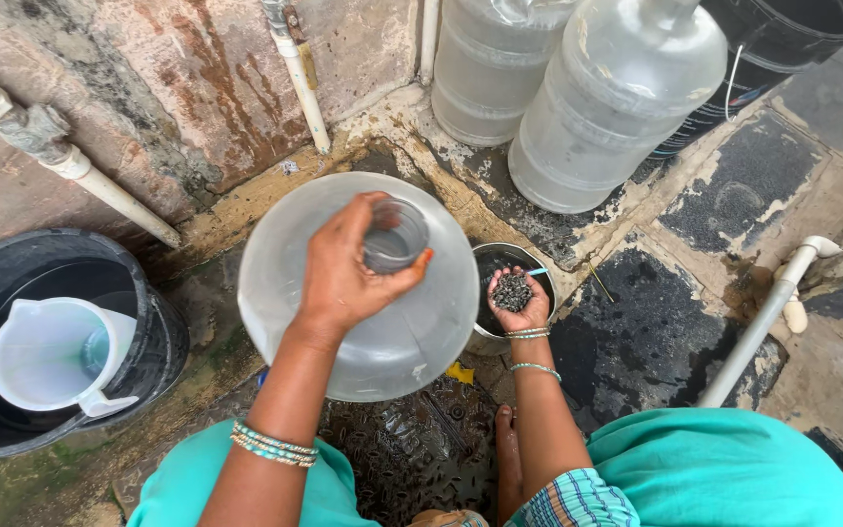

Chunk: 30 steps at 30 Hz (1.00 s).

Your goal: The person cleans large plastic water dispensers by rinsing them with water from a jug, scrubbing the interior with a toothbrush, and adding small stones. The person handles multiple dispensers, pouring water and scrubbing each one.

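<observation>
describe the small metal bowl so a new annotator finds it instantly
Start at the big clear water jug in the middle, whose neck the left hand grips. Just to its right on the wet stone floor sits the small metal bowl, below the right hand cupping dark gritty bits. It is the only shiny steel vessel; its neighbours are plastic.

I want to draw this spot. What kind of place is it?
Probably an outdoor washing corner by a house wall. White pipes run along the stained wall, the stone floor is wet, and big water jugs stand near a black bucket holding a white jug.
</observation>
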Each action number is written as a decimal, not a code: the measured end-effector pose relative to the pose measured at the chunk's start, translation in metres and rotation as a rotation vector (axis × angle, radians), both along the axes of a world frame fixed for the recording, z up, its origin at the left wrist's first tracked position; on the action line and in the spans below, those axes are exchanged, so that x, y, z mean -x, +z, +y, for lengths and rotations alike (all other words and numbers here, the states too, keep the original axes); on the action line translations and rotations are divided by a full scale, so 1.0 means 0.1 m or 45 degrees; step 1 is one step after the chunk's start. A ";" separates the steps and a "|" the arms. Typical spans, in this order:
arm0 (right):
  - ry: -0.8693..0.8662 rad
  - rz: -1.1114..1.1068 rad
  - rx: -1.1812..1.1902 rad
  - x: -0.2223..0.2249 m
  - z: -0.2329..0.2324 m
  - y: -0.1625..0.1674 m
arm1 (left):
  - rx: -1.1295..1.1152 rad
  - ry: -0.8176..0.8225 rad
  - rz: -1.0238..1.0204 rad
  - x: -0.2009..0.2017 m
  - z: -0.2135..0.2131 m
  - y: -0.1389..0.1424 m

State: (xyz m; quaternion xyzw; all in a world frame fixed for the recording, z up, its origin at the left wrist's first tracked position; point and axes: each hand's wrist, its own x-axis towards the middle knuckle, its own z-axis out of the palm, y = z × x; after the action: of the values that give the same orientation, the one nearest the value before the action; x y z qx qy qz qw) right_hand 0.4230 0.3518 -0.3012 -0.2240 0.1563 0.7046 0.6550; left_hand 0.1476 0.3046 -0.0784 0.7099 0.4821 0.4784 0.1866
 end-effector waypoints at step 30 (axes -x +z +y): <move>-0.187 0.071 -0.197 -0.07 0.02 0.62 | -0.111 -0.089 0.024 -0.51 0.12 -0.03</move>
State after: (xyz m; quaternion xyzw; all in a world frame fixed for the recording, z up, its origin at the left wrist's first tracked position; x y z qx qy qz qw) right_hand 0.4300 0.3541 -0.2391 -0.1409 0.1354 0.6707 0.7155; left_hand 0.1991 0.3168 -0.0817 0.7383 0.4373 0.4855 0.1675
